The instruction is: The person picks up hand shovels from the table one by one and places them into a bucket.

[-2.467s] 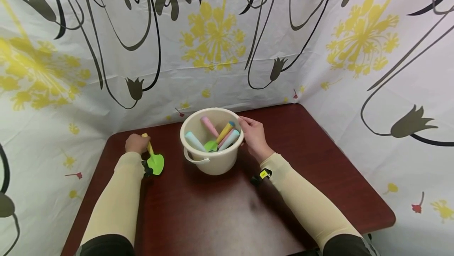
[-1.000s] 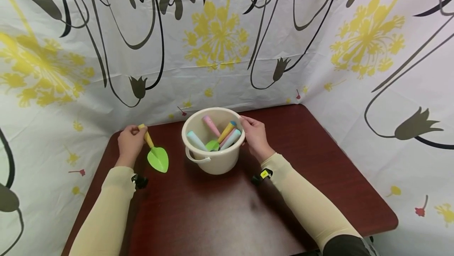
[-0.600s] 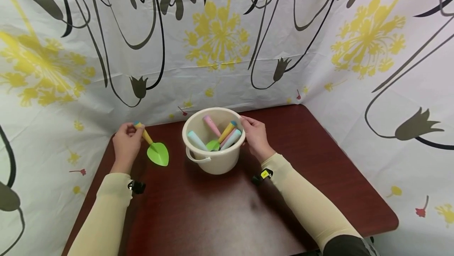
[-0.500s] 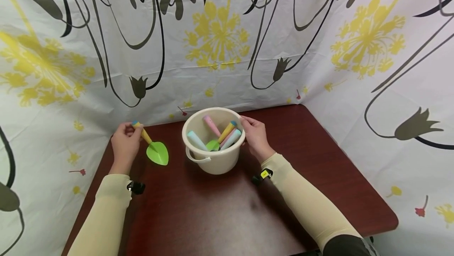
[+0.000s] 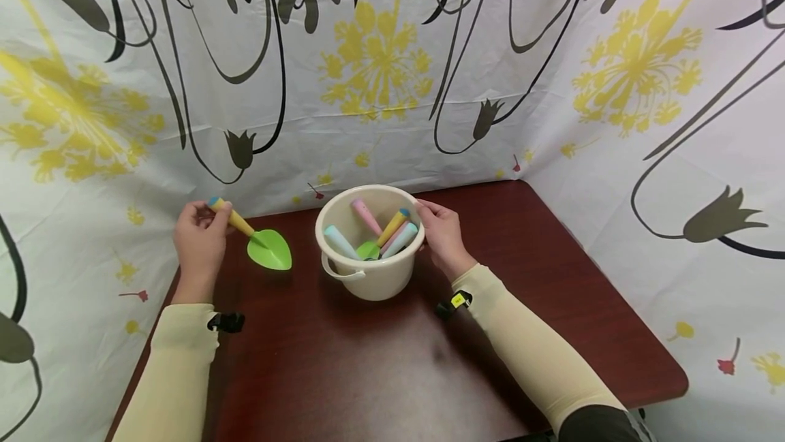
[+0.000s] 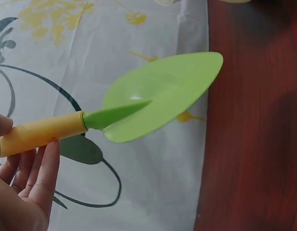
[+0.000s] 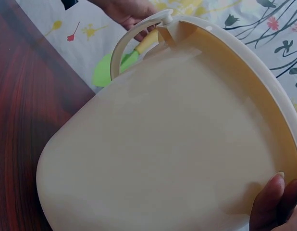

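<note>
My left hand (image 5: 199, 236) holds a small garden trowel (image 5: 270, 249) by its yellow, blue-tipped handle, at the left side of the table. In the left wrist view the trowel's green leaf-shaped blade (image 6: 163, 94) points away from the fingers. A cream bucket (image 5: 379, 281) stands at the table's back middle, its carrying handle (image 5: 346, 277) hanging on the near left side. My right hand (image 5: 443, 238) grips the bucket's rim on the right. Several tools with pink, light blue and yellow handles lie in the bucket, among them a yellow handle (image 5: 392, 225); their lower ends are mostly hidden.
The dark red-brown table (image 5: 343, 374) reaches to a white patterned cloth (image 5: 380, 149) hanging behind it and along both sides. A black wrist camera (image 5: 227, 322) sits on the left sleeve, another (image 5: 452, 302) on the right one.
The left hand has brought the trowel up from low at the table's left, shifting left and turning it so the blade tilts rightward. The right hand and the bucket stay in place.
</note>
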`<state>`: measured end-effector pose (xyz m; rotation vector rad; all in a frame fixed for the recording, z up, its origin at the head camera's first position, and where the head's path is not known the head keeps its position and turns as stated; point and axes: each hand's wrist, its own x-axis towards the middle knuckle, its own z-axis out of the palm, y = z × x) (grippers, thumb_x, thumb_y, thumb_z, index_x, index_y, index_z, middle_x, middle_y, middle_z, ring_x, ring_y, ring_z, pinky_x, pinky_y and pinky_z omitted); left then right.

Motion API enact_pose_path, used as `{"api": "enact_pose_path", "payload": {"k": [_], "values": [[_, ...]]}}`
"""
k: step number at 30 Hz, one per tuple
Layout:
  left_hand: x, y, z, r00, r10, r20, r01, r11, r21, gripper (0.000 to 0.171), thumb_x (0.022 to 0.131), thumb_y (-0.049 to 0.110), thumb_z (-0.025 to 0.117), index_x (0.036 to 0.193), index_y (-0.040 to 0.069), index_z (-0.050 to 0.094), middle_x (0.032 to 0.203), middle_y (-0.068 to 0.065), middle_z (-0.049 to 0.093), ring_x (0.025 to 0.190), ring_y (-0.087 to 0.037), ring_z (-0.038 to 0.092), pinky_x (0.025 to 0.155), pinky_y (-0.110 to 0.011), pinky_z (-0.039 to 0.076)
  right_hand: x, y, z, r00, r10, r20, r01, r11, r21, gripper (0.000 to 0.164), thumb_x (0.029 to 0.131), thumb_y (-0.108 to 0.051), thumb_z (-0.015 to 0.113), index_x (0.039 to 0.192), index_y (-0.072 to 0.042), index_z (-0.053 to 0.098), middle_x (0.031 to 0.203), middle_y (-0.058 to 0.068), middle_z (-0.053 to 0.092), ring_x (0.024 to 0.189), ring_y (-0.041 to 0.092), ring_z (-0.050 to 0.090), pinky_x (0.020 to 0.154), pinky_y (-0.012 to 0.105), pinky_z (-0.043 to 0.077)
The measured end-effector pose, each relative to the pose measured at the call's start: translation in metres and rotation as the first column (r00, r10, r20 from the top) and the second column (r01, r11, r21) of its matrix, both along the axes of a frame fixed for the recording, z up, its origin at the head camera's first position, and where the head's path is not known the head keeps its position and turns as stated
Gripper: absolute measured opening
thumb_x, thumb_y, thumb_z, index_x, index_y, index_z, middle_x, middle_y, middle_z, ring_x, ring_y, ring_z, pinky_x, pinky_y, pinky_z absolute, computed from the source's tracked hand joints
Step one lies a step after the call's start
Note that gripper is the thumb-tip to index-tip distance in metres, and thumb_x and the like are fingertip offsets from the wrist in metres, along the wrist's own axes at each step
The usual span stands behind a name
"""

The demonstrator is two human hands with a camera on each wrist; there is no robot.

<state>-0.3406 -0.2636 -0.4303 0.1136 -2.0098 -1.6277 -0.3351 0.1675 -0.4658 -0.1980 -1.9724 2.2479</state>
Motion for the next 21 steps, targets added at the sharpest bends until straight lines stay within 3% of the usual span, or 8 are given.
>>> {"api": "enact_pose_path", "payload": {"k": [8, 15, 21], "values": [[0.002, 0.003, 0.015, 0.994, -0.004, -0.112, 0.011, 0.998, 0.061, 0.02, 0.102, 0.02, 0.08, 0.11, 0.013, 0.064, 0.101, 0.001, 0.068, 0.086, -0.005, 0.072, 0.073, -0.019, 0.063, 0.001, 0.0, -0.001, 1.0, -0.001, -0.004, 0.001, 1.0, -0.002, 0.036, 0.112, -0.033, 0.068, 0.14, -0.011, 0.076, 0.119, 0.02, 0.078, 0.054, 0.012, 0.063, 0.044, 0.025, 0.051], [0.005, 0.01, 0.03, 0.969, -0.025, -0.247, 0.073, 0.98, 0.187, 0.021, 0.097, 0.011, 0.085, 0.103, 0.009, 0.065, 0.096, -0.007, 0.069, 0.08, -0.011, 0.074, 0.066, -0.021, 0.064, 0.0, 0.001, 0.0, 1.0, 0.008, -0.016, -0.008, 1.0, 0.002, 0.037, 0.112, -0.034, 0.068, 0.14, -0.012, 0.076, 0.123, 0.021, 0.077, 0.053, 0.012, 0.062, 0.044, 0.024, 0.051], [0.01, 0.015, 0.044, 0.958, -0.031, -0.287, 0.085, 0.98, 0.179, 0.021, 0.096, 0.01, 0.085, 0.103, 0.009, 0.065, 0.097, -0.008, 0.071, 0.081, -0.013, 0.074, 0.066, -0.021, 0.064, 0.001, 0.0, 0.002, 1.0, 0.007, -0.01, -0.007, 1.0, 0.005, 0.037, 0.112, -0.033, 0.068, 0.14, -0.011, 0.076, 0.123, 0.02, 0.077, 0.054, 0.012, 0.063, 0.044, 0.024, 0.051]]}}
